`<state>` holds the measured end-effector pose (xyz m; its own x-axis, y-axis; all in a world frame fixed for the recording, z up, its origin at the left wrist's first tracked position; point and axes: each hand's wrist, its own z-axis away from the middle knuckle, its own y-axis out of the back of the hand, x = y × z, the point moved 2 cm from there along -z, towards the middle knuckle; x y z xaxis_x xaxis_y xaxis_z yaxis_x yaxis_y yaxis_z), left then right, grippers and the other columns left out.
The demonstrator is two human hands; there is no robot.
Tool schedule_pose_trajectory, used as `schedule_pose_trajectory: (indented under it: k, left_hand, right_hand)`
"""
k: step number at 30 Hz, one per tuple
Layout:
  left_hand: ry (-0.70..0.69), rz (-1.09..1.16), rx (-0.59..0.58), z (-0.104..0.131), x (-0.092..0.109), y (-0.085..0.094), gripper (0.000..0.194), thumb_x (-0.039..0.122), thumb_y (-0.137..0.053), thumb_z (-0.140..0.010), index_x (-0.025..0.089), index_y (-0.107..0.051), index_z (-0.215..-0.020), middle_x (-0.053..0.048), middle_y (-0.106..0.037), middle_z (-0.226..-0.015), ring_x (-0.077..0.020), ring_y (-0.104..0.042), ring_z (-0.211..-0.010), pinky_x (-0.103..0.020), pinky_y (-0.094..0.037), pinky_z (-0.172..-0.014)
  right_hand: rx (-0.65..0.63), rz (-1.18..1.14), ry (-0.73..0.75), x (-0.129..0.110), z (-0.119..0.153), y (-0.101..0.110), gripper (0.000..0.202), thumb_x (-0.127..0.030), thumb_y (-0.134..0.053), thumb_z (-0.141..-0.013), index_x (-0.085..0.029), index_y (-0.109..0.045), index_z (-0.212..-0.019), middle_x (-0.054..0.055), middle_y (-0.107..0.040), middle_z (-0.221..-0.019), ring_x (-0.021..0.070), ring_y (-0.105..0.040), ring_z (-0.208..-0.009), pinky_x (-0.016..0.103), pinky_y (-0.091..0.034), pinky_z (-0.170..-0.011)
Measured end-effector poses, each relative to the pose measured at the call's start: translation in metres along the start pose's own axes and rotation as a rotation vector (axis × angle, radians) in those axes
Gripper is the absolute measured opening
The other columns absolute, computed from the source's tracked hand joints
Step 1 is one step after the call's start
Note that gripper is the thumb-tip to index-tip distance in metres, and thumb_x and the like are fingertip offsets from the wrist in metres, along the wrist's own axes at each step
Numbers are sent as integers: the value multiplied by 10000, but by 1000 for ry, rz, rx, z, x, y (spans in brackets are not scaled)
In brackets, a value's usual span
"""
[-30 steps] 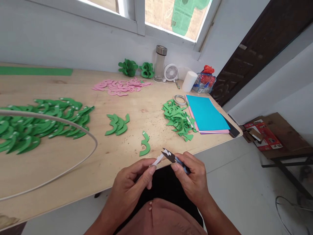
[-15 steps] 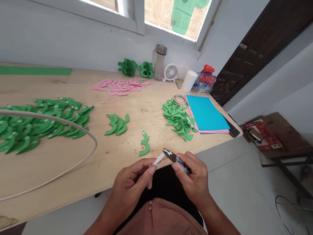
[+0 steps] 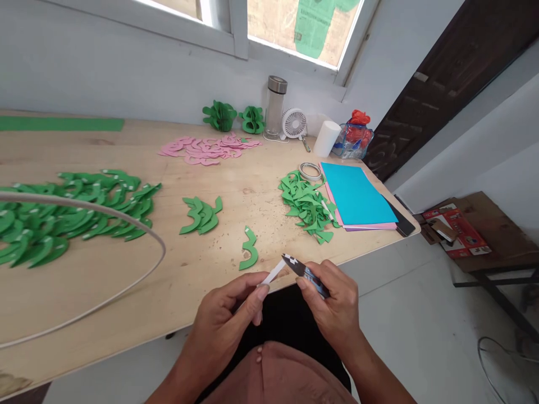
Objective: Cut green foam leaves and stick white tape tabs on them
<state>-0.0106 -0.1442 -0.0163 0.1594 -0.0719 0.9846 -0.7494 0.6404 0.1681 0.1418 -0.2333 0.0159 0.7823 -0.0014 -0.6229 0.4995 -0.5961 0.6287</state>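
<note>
Pale wooden tabletop (image 3: 236,182) spreads out ahead of my fingers, running back to a white wall (image 3: 126,62) under a window. My left hand (image 3: 229,311) pinches a slim white strip (image 3: 274,272) between thumb and forefinger, its free end slanting up toward my right. My right hand (image 3: 332,297) is wrapped around snips (image 3: 292,262), their dark blades pointing left at the strip's far end, with small white patches on them; my grip hides part of the blue handle.

Just beyond my left fingertips lies one wavy green piece (image 3: 252,259). Farther left of them sits a small overlapping cluster (image 3: 207,217), then a big green pile (image 3: 96,207), many of its pieces white-tipped, with a pale cable (image 3: 84,204) arching across in front. Past my right fingers are green scraps (image 3: 309,205), a tape roll (image 3: 310,178) touching their far side, and a blue sheet (image 3: 360,193) to the right. Well beyond both hands lie pink cutouts (image 3: 210,148), with a bottle (image 3: 275,109) and a little fan (image 3: 293,123) behind.
</note>
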Motion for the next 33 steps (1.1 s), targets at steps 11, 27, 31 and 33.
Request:
schedule_pose_trajectory:
  k: [11,27,31,33]
  left_hand:
    - [-7,-97,73,-10,19,3,269,375,-532,-832,229,-688,-997,56,-520,-465,-112,-501,-474,-207,-403,-496]
    - [-109,-1225,211,-225,16,2,479,280,-342,-894,179,-421,-1356,-143,-707,-979,-299,-649,-896,-345,-435,-684]
    - [-104,-1214,190,-240,6,-3,481,280,-334,-898,165,-404,-1360,-169,-697,-994,-311,-646,-913,-345,-427,-688]
    - [-99,-1195,193,-245,3,-4,474,283,-345,-895,162,-416,-1347,-174,-699,-984,-310,-645,-915,-348,-424,-696]
  right_hand:
    - [85,22,-45,28,-8,7,154,-259,-550,-864,-141,-649,-866,-22,-457,-615,102,-426,-526,220,-342,-487]
    - [135,45,-139,70,0,10,169,-300,-565,-851,-165,-638,-920,-5,-558,-652,119,-525,-546,214,-433,-498]
    - [125,11,-119,72,-1,7,142,-287,-563,-851,-169,-632,-893,-10,-542,-632,117,-528,-536,210,-431,-484]
    - [118,5,-115,72,-1,6,131,-280,-563,-851,-173,-631,-885,-14,-532,-622,116,-523,-526,212,-423,-476]
